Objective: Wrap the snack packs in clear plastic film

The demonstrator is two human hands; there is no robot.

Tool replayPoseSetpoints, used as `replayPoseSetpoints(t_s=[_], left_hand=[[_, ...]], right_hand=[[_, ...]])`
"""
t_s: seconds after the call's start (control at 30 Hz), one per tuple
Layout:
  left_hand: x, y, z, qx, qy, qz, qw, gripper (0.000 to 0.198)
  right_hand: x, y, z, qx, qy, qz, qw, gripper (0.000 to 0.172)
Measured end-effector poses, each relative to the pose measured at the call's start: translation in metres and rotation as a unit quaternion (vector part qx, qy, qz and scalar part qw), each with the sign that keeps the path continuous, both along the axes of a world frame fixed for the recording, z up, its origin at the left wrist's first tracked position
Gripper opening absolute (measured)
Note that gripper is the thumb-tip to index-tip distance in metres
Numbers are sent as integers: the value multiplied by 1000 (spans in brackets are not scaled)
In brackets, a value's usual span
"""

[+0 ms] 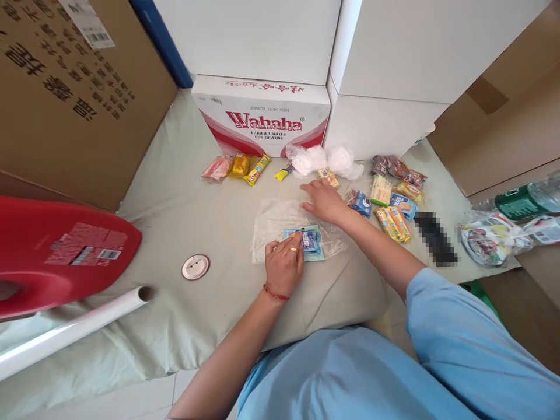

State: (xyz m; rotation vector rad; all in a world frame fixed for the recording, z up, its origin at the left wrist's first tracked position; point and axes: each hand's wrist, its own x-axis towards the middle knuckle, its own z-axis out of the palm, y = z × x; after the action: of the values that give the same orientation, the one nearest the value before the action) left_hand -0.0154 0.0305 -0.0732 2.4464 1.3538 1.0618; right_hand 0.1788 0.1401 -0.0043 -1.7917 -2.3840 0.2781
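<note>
Your left hand (284,265) lay over the near edge of a flat, clear plastic bag (270,219) spread on the green cloth-covered table (231,224). Its fingers were bent and drawn close together on top of a light-blue, printed flat packet (315,244); whether they pinched it or merely pressed it, you could not tell (the fingertips were tucked out of sight). That packet lay at the near middle of the bag, inside or on top being unclear. Its long axis ran roughly left to right, and it stuck out to the right of your left hand, the nearer of your two.

Your right hand (326,202) was over the bag's far right corner, thumb and fingers spread apart, with nothing seen between them. Just past it, beyond the bag, lay a small beige printed packet (329,176), closer to your right hand than to your left; contact could not be made out. A crumpled white plastic bundle (308,160) sat beyond the bag too, and a round metal pin-back badge (196,267) lay well to its left.
</note>
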Motion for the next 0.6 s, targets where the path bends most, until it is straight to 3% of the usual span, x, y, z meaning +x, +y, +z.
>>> replayPoseSetpoints(t_s=[0.07,0.1,0.2,0.27,0.43,0.5,0.6], left_hand=[[-1,0,-1,6,11,-5,1000,35],[-2,1,-1,9,19,-12,1000,34],[-3,2,-4,7,31,-28,999,34],[-3,3,-7,2,28,-32,999,33],[2,-1,-5,-32,24,-14,999,32],[3,-3,-2,-53,25,21,998,28],[1,-2,-3,-86,-22,65,994,19]], right_hand=[[-16,17,-9,-43,-22,4,999,65],[-21,23,-12,-72,-23,-3,997,63],[-24,31,-10,-139,4,-6,990,28],[-19,24,-2,-139,48,20,989,15],[-5,-33,15,-60,136,165,975,15],[-5,-62,9,-58,127,207,968,18],[-10,-94,-13,-31,104,192,975,24]])
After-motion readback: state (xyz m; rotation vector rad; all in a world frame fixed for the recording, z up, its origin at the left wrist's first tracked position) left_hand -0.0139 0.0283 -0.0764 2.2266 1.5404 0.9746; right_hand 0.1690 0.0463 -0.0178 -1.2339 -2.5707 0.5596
